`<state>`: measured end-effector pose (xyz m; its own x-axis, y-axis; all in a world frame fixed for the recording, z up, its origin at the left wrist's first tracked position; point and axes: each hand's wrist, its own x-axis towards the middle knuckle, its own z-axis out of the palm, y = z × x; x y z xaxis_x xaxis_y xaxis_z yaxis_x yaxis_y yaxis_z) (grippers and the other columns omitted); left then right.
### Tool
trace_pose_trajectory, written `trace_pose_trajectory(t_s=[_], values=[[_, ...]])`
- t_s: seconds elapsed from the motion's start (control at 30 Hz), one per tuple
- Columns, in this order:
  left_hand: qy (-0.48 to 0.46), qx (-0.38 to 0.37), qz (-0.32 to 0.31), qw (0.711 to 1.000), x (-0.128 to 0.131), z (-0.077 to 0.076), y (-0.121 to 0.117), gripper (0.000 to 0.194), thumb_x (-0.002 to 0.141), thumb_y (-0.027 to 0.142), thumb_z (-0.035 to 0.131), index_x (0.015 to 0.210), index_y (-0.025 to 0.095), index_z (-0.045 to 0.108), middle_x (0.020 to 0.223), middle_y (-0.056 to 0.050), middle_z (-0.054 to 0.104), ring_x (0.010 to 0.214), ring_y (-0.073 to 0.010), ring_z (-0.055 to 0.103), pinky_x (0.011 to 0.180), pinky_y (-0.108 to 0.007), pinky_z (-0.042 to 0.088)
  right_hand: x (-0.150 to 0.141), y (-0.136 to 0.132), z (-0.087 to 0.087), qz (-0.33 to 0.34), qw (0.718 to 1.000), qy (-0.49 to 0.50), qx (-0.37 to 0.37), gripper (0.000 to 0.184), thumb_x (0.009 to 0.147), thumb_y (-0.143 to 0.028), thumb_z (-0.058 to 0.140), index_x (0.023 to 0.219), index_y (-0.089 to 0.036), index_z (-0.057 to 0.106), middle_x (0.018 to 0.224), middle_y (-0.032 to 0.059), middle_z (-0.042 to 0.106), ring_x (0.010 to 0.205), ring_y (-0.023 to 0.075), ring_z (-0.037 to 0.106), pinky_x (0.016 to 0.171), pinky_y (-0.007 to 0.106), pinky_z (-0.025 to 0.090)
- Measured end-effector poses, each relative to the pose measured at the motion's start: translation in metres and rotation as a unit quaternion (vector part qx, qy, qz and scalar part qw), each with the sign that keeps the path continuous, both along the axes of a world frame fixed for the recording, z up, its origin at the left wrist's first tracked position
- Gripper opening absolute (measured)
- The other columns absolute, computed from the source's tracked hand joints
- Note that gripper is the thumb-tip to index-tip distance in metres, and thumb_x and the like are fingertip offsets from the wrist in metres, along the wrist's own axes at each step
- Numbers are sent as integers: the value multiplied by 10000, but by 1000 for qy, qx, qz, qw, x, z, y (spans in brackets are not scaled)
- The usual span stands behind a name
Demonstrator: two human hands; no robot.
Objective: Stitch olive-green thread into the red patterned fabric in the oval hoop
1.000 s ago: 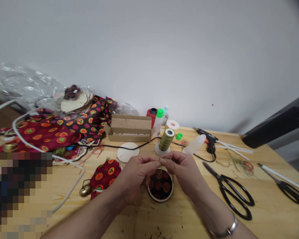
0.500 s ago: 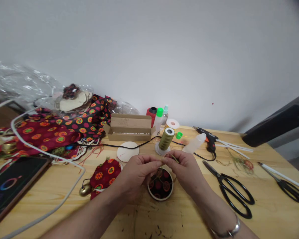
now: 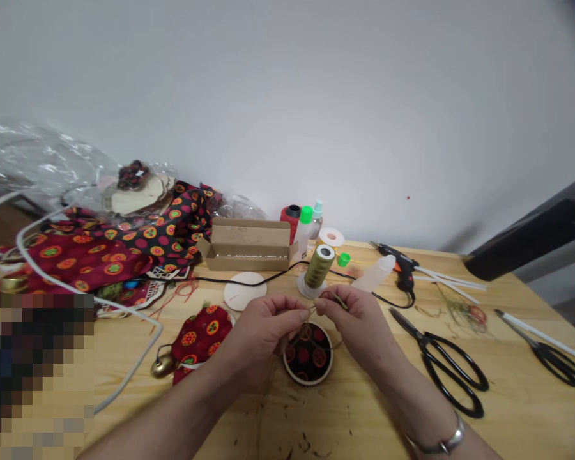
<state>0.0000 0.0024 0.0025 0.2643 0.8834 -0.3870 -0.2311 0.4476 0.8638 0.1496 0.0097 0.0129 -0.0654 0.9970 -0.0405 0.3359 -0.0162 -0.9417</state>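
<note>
Thread (image 3: 313, 308), head view: I judge the step to be threadwork, the next move calling for a steady pinch. Left hand (image 3: 273, 324) and right hand (image 3: 353, 317) grip it, fingertips nearly meeting, forearms entering from 7 and 5 o'clock. Patterned disc (image 3: 308, 361) lies at 6 o'clock from the fingertips.

An open cardboard box (image 3: 249, 260) sits left of a green-capped bottle (image 3: 304, 230) and, apparently, a glue gun (image 3: 404, 277).

A thin olive-brown thread (image 3: 313, 309) is held up off the counter (image 3: 517, 415), one strand curving loosely past three o'clock on a round, pale-rimmed disc (image 3: 308, 364) of black fabric with dark red circles, lying at six o'clock from it
</note>
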Motion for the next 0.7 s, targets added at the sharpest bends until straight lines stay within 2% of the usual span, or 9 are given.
trace_pose_trajectory(t_s=[0.2, 0.43, 0.57, 0.7], values=[[-1, 12, -15, 1000, 0, 1, -1, 164, 642, 272, 688, 652, 147, 582, 465, 70, 483, 374, -27, 339, 381, -160, 208, 0, 0, -1, 4, 1000, 7, -5, 127, 729, -241, 553, 642, -158, 593, 603, -1, 565, 580, 123, 468, 545, 226, 358], [11, 32, -34, 999, -1, 3, -1, 150, 652, 265, 675, 681, 149, 584, 516, 54, 525, 413, -42, 393, 415, -163, 282, 0, 0, 4, 2, 1000, 5, 1, 181, 735, -205, 548, 561, -158, 560, 538, -25, 536, 522, 99, 429, 516, 215, 320], [72, 82, -46, 993, 0, 5, -2, 131, 668, 264, 645, 666, 152, 577, 537, 48, 537, 442, -63, 433, 445, -180, 339, 0, 0, 4, -10, 1000, 4, -15, 200, 742, -222, 545, 556, -152, 566, 506, -32, 504, 478, 84, 379, 484, 214, 294], [171, 166, -50, 970, 2, 3, -6, 110, 711, 265, 587, 723, 159, 614, 580, 25, 564, 515, -99, 479, 502, -206, 377, 0, 2, 1, -11, 999, 27, -34, 203, 747, -251, 541, 573, -151, 574, 518, -19, 534, 462, 83, 381, 457, 214, 284]])
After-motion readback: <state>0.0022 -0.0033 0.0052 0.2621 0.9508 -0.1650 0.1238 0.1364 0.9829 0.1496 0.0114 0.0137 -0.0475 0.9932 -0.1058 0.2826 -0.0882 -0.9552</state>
